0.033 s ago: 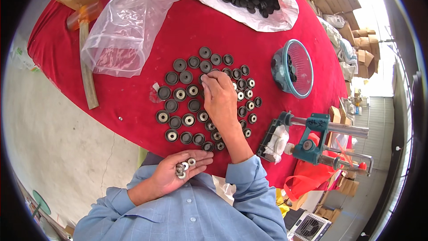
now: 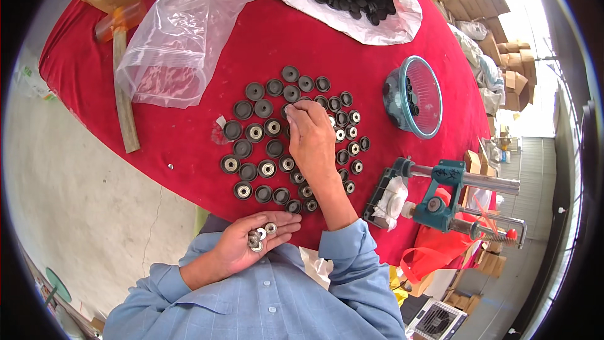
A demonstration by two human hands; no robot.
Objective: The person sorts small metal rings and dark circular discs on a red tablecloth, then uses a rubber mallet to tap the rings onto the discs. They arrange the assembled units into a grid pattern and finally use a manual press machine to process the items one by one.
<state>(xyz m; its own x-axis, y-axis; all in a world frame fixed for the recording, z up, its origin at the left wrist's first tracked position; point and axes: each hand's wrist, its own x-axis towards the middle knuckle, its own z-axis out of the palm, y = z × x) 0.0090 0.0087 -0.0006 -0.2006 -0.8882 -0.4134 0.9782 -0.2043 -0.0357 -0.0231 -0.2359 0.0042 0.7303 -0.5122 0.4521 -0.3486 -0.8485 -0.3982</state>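
Observation:
My left hand is palm up near the table's front edge, cradling several small silver ball bearings in the palm and fingers. Over the middle of the group, my right hand points down with thumb and fingertips pinched together at a black cap. Whatever sits between those fingertips is hidden. Round black caps lie spread around the right hand. Some hold a silver bearing, such as the cap with a bearing at left; others, such as the bare cap, show only black.
A red cloth covers the table. At the back are a clear plastic bag and a white sack of black caps. To the right stand a teal basket and a green hand press. A wooden stick lies at left.

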